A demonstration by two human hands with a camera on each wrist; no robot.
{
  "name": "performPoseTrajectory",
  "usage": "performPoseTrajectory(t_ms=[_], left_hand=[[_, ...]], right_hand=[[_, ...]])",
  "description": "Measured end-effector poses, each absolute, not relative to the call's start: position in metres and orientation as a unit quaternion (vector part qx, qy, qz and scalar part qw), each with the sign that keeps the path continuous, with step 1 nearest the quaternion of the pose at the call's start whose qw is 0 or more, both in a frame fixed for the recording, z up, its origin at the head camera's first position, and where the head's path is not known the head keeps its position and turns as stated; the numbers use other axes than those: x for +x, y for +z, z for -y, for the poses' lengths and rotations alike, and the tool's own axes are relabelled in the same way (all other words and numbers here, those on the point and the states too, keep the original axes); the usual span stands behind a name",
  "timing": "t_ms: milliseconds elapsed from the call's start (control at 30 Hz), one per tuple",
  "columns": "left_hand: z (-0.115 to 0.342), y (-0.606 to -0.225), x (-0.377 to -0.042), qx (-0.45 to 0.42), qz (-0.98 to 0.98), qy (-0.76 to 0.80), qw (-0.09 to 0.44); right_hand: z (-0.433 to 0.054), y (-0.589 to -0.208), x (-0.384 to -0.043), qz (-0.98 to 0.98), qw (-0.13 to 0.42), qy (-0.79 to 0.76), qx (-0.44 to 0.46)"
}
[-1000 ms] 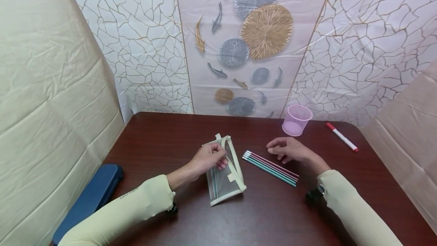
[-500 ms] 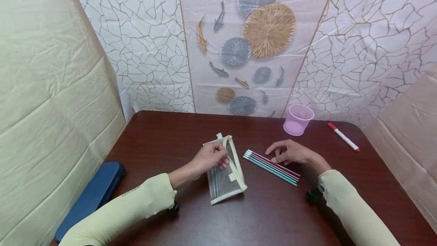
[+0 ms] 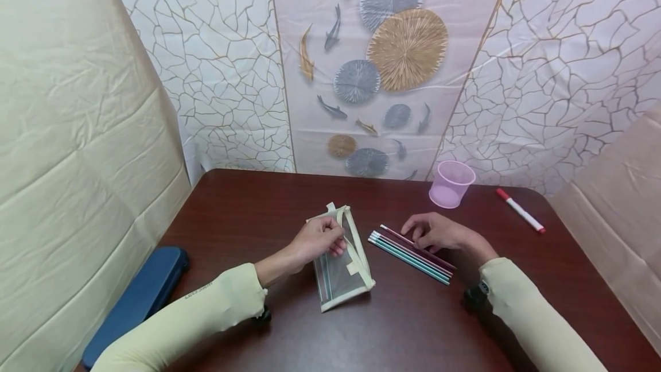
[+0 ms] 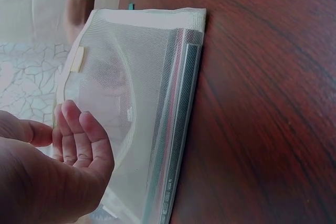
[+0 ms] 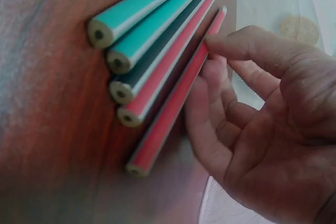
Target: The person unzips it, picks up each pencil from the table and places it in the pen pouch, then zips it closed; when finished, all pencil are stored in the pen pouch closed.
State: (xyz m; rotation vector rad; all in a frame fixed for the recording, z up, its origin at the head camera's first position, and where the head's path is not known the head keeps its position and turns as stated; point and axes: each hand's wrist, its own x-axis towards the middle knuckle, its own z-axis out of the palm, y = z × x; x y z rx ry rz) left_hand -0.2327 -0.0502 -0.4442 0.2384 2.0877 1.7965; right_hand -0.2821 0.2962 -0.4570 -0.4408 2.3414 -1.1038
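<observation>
My left hand (image 3: 317, 238) pinches the opening edge of a cream mesh zipper pouch (image 3: 343, 283), whose mouth gapes to the right. Through the mesh, in the left wrist view, pencils (image 4: 181, 82) lie along the pouch's lower side. To the right of it, my right hand (image 3: 440, 232) pinches a red pencil (image 5: 165, 129) between thumb and fingers, slightly apart from the others. Beside that one lie two teal pencils (image 5: 144, 6), a dark one (image 5: 168, 40) and another red one (image 5: 176, 59), side by side with their unsharpened ends toward the right wrist camera.
A pink mesh cup (image 3: 450, 187) stands at the back right of the brown table (image 3: 392, 326). Right of the cup lies a white marker (image 3: 523, 212) with a red cap. A long blue case (image 3: 135, 307) rests at the left edge.
My right hand has closed its fingers on the outermost red pencil and drawn it a little away from the row. The left hand keeps its hold on the pouch.
</observation>
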Motion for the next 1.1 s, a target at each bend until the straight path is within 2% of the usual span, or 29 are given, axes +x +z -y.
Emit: performPoseTrajectory(t_ms=[367, 667, 933, 1100], left_hand=[[0.048, -0.445, -0.235, 0.09, -0.744, 0.635, 0.188], [0.048, -0.443, -0.234, 0.092, -0.747, 0.631, 0.189], [0.048, -0.444, -0.234, 0.096, -0.747, 0.629, 0.19], [0.048, -0.444, -0.235, 0.098, -0.747, 0.63, 0.186]], right_hand=[[-0.284, -0.45, -0.279, -0.906, 0.223, -0.332, -0.137], [-0.279, -0.443, -0.281, -0.906, 0.229, -0.333, -0.129], [-0.257, -0.433, -0.276, -0.845, 0.192, -0.482, -0.131], [-0.233, -0.426, -0.268, -0.792, 0.153, -0.582, -0.102]])
